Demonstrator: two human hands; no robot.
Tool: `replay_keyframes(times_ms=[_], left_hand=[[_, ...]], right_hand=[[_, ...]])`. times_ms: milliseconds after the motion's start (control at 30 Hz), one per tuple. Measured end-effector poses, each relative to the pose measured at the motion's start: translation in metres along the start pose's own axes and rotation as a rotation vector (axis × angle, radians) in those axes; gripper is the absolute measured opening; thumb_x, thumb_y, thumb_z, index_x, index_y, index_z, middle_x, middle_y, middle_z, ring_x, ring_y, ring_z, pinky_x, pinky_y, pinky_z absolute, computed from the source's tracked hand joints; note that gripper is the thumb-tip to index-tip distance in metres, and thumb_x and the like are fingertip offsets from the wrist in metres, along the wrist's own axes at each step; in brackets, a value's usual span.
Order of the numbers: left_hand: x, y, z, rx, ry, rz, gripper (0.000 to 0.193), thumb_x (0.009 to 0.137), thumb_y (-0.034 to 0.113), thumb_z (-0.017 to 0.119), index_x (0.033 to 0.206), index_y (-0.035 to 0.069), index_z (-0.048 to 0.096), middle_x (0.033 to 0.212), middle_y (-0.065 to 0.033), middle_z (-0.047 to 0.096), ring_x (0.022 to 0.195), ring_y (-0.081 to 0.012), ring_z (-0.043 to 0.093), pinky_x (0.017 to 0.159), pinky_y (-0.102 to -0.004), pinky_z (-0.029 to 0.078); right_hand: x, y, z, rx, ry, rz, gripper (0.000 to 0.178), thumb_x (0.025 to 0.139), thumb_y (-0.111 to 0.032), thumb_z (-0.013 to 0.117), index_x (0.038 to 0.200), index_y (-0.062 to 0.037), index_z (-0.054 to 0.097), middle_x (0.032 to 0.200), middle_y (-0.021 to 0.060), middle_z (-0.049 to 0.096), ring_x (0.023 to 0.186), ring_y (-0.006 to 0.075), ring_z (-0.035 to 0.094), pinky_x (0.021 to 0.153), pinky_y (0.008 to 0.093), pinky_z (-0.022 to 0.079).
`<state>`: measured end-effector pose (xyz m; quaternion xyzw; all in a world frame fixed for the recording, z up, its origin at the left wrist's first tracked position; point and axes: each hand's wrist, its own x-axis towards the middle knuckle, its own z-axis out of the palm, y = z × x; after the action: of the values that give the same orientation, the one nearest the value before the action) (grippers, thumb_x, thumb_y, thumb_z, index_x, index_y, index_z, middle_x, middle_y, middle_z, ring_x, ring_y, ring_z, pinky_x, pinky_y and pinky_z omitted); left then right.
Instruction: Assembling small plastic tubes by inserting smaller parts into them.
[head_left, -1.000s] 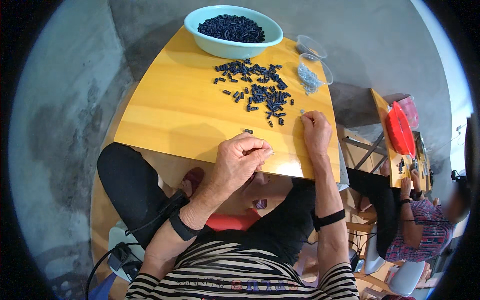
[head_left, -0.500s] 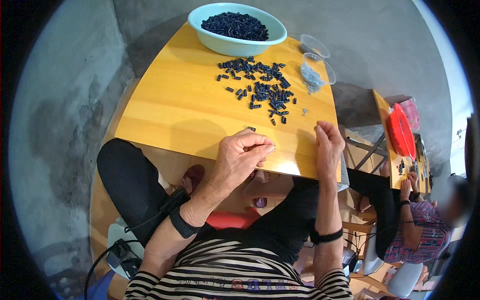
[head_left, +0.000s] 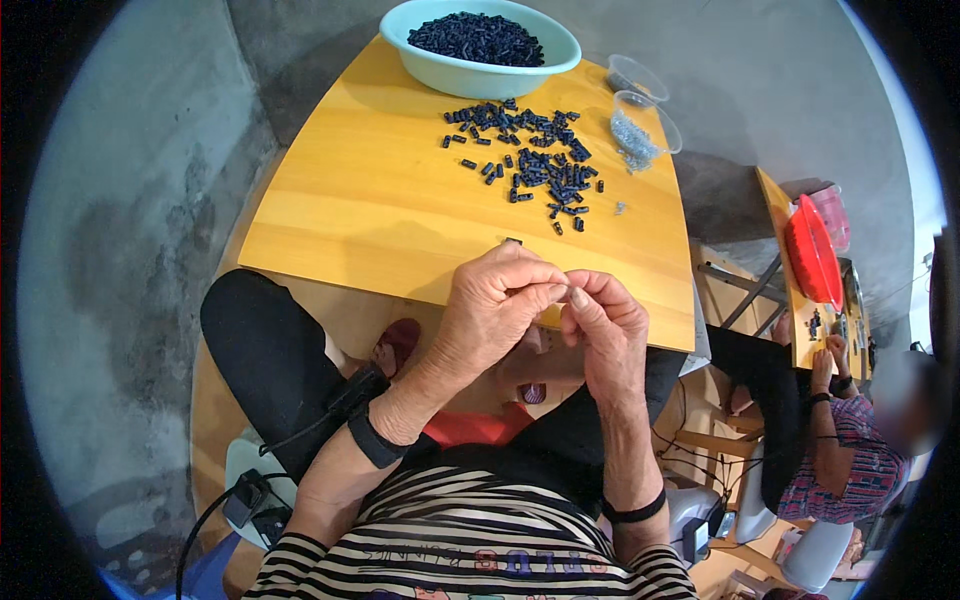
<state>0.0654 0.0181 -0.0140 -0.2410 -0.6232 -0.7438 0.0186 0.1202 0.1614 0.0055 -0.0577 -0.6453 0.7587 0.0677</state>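
Observation:
Over the near edge of the yellow table (head_left: 360, 215), my two hands meet fingertip to fingertip. My left hand (head_left: 497, 310) is closed in a pinch, thumb against forefinger. My right hand (head_left: 610, 335) pinches at the same spot from the other side. Whatever is between the fingertips is too small and covered to name. One small black piece (head_left: 513, 240) lies just beyond my left knuckles, partly hidden. Farther off is a loose spread of small black plastic pieces (head_left: 545, 172), with a few tiny silvery parts (head_left: 620, 208) to its right.
A pale blue basin (head_left: 470, 78) heaped with black pieces stands at the far edge. Two clear tubs, one (head_left: 640, 135) holding silvery parts and another (head_left: 637, 78) behind it, sit at the far right. Beyond, a person (head_left: 835, 450) works at another table with a red basin (head_left: 812, 255).
My right hand has come left from the table's right side and now touches my left fingertips. My left hand stays pinched at nearly the same place. The view has shifted slightly.

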Motion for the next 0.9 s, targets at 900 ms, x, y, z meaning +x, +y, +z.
replay_keyframes(times_ms=[900], left_hand=[[-0.001, 0.021, -0.020, -0.070, -0.058, -0.230, 0.017, 0.078, -0.002, 0.070, 0.095, -0.003, 0.069, 0.088, -0.0052, 0.067, 0.080, -0.0094, 0.063, 0.072, -0.0215, 0.053]], right_hand=[[-0.011, 0.002, 0.006, 0.646, -0.165, 0.151, 0.014, 0.094, -0.012, 0.055, 0.100, -0.0001, 0.057, 0.087, 0.0063, 0.059, 0.060, 0.0085, 0.045, 0.054, 0.0209, 0.036]])
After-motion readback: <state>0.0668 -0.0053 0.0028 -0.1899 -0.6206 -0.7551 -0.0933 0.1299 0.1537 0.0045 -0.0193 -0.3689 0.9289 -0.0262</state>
